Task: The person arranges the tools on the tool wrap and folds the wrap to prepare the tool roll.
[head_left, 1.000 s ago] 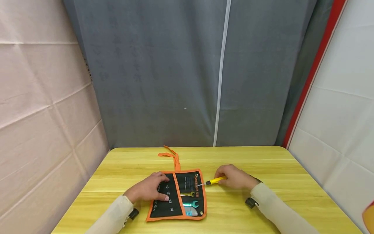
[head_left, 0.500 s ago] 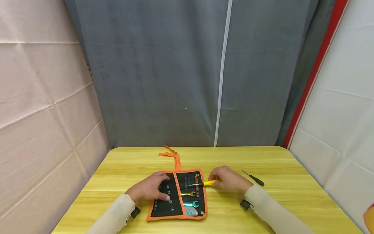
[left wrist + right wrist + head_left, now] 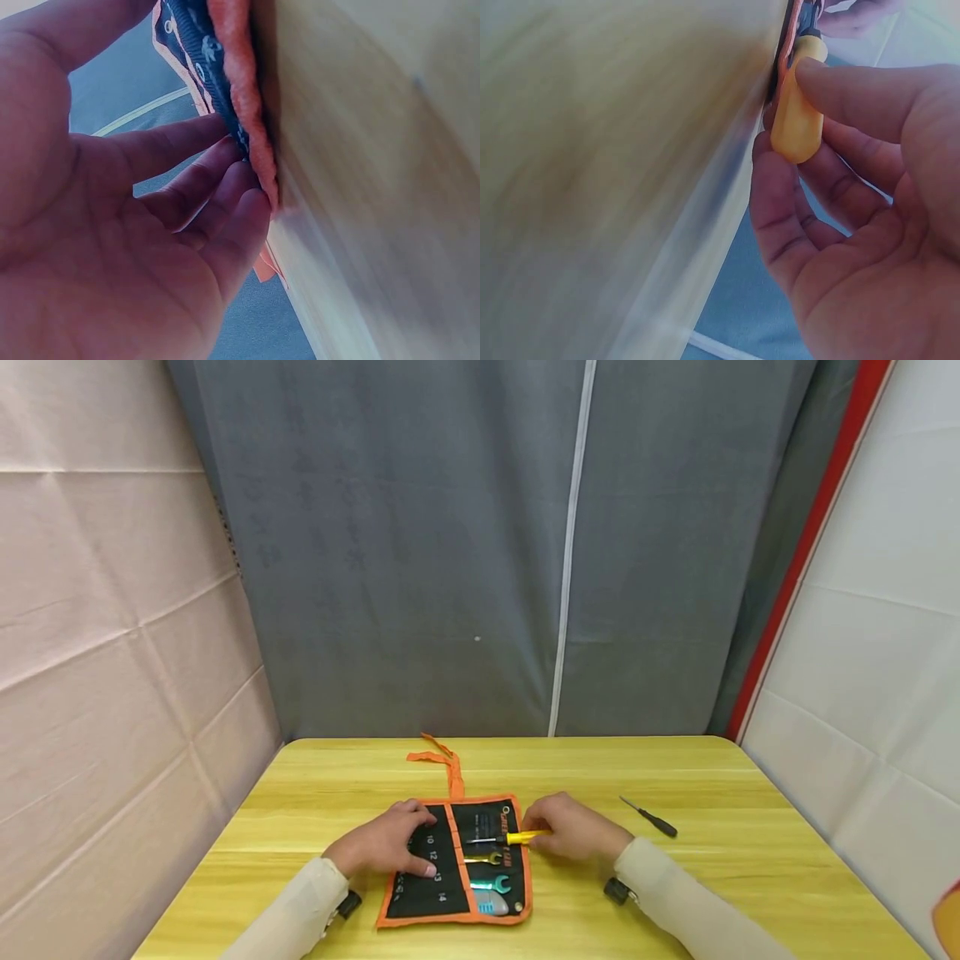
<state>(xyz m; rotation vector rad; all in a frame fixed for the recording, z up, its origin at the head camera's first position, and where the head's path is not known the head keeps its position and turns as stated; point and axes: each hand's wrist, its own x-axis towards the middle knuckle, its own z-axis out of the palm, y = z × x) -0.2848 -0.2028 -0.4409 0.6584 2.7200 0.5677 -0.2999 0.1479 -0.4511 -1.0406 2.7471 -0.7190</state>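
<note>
My right hand (image 3: pixel 573 828) pinches the yellow handle (image 3: pixel 799 112) of a screwdriver (image 3: pixel 517 838) between thumb and fingers. Its shaft points left, over the black right-hand panel of an orange-edged tool pouch (image 3: pixel 420 906), with the tip close to the orange strip of the pockets. On the pouch's left part rests my left hand (image 3: pixel 382 841), thumb and fingers spread, pressing at the numbered panel and far left edge. Below the screwdriver, a gold wrench (image 3: pixel 483 858), a teal wrench (image 3: pixel 491 883) and a grey tool with blue detail (image 3: pixel 491 903) stick out of the pockets.
A small black-handled screwdriver (image 3: pixel 660 825) lies on the wooden table (image 3: pixel 720 877), right of the right hand. Orange tie straps (image 3: pixel 453 772) stretch from the pouch toward the back edge. A grey curtain (image 3: pixel 412 568) hangs behind the table, with pale cloth walls on both sides.
My right hand has moved left with the yellow screwdriver, bringing its shaft over the pouch toward the pockets. This uncovers the black-handled screwdriver. The left hand has stayed in place.
</note>
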